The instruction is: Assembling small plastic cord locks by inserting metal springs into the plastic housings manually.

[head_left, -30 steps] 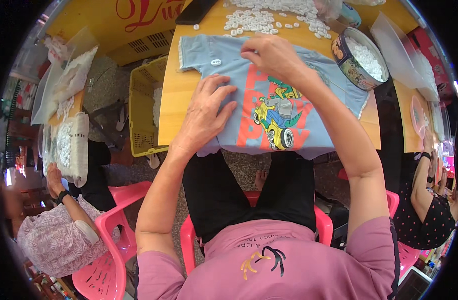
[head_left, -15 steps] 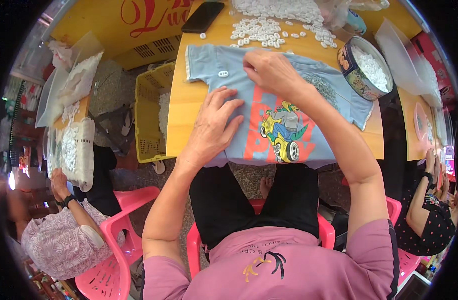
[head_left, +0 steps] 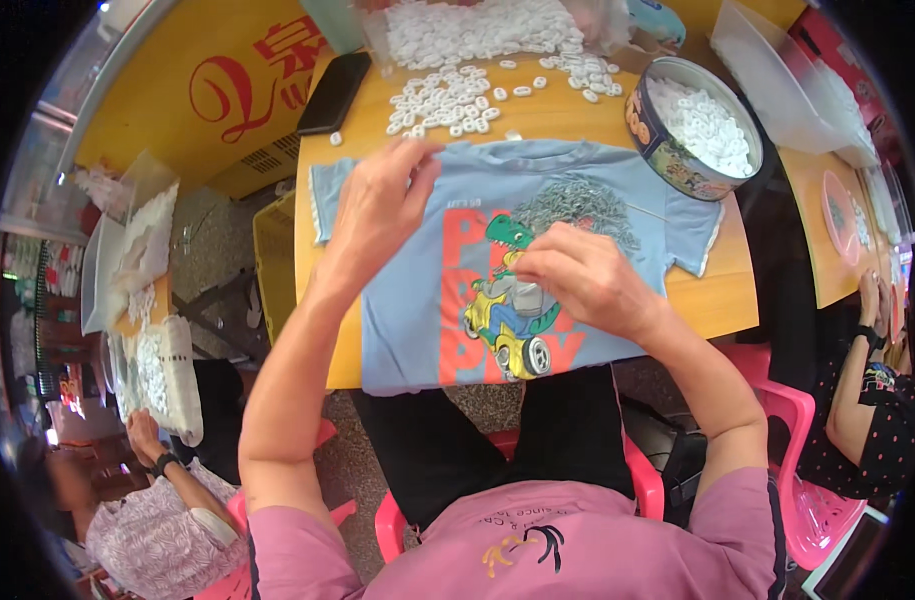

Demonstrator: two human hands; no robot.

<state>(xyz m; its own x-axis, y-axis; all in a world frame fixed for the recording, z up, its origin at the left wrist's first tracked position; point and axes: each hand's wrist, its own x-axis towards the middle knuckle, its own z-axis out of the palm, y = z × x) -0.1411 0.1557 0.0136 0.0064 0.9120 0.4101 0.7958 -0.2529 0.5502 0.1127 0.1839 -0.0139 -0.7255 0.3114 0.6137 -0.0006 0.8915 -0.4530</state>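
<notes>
Head view: nearest to the camera, a seated person in a pink top (head_left: 427, 560) and black trousers (head_left: 567, 440) faces a wooden table (head_left: 712, 300). On the table lies a light blue T-shirt (head_left: 402, 300), front up, its hem toward the person and its collar away. The right hand (head_left: 589, 285) is over the printed front, fingers bent; whether its fingertips are closed on anything, I cannot tell. Just beyond it, on the T-shirt, sits a heap of thin grey-green bits (head_left: 577, 210), too small to identify. Farther up, the left hand (head_left: 385, 190) is at the shoulder on the person's left, fingers curled; I cannot tell whether it grips anything. Past the collar, small white oval pieces (head_left: 442, 100) lie scattered. Right of them, a round tin (head_left: 652, 150) holds more white pieces; to their left lies a black phone (head_left: 335, 93).
</notes>
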